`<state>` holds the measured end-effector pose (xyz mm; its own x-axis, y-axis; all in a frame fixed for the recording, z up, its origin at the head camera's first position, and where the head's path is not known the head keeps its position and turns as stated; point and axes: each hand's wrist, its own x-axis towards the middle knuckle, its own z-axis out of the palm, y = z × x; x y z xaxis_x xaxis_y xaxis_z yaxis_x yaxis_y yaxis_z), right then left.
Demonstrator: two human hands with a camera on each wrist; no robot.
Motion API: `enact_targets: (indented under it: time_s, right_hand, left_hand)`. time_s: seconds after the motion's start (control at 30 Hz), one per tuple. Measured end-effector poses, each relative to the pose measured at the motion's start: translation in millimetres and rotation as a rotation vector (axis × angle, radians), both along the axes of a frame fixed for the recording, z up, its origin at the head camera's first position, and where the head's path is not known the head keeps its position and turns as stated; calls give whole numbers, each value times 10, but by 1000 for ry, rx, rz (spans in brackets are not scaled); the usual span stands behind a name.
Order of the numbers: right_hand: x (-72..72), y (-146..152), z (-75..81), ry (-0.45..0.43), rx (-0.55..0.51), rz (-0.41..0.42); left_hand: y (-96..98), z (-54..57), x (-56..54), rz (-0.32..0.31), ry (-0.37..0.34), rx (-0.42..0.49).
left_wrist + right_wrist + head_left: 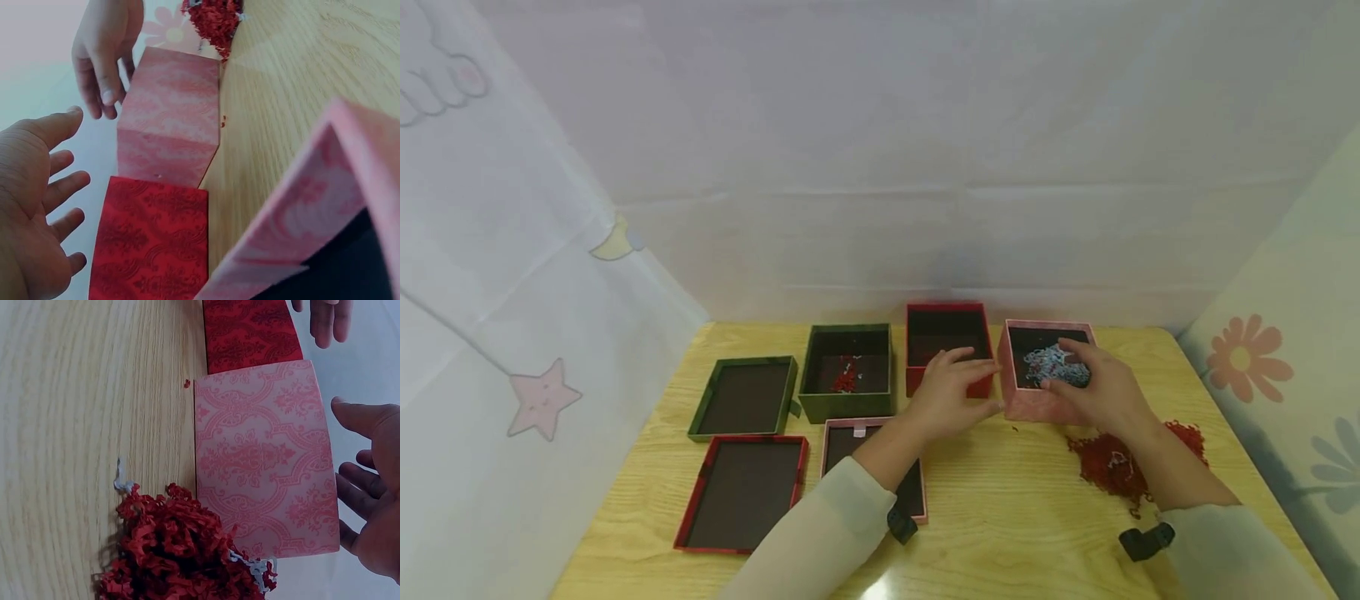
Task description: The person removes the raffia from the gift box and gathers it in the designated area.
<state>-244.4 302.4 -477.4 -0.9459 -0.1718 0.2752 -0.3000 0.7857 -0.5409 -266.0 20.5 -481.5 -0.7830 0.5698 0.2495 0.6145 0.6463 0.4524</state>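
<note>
A pink patterned box holds a heap of light-blue shredded paper. Above its opening is my right hand, thumb and fingers apart, with the blue shreds just below the fingertips. In the right wrist view that hand lies along the open side of the pink box, and no paper shows in its fingers. My left hand hovers with spread fingers in front of the red box, its fingertips near the pink box's left wall. The left wrist view shows this hand holding nothing.
Red shredded paper with a few pale strands lies beside my right forearm. A green box at the left contains some red shreds. Green, red and pink lids lie upturned; my left arm partly covers the pink one.
</note>
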Motion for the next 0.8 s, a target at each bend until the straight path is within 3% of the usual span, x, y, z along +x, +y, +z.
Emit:
enact_targets:
  time_s: [0.3, 0.57, 0.8]
  right_hand:
    - [-146, 58, -20, -34, 38, -20]
    - [-278, 84, -4, -44, 163, -52]
    - [-397, 106, -41, -110, 242, -61]
  left_hand:
    - [211, -35, -71, 5, 12, -73]
    - [339, -64, -129, 30, 60, -121]
    - [470, -83, -190, 48, 53, -229]
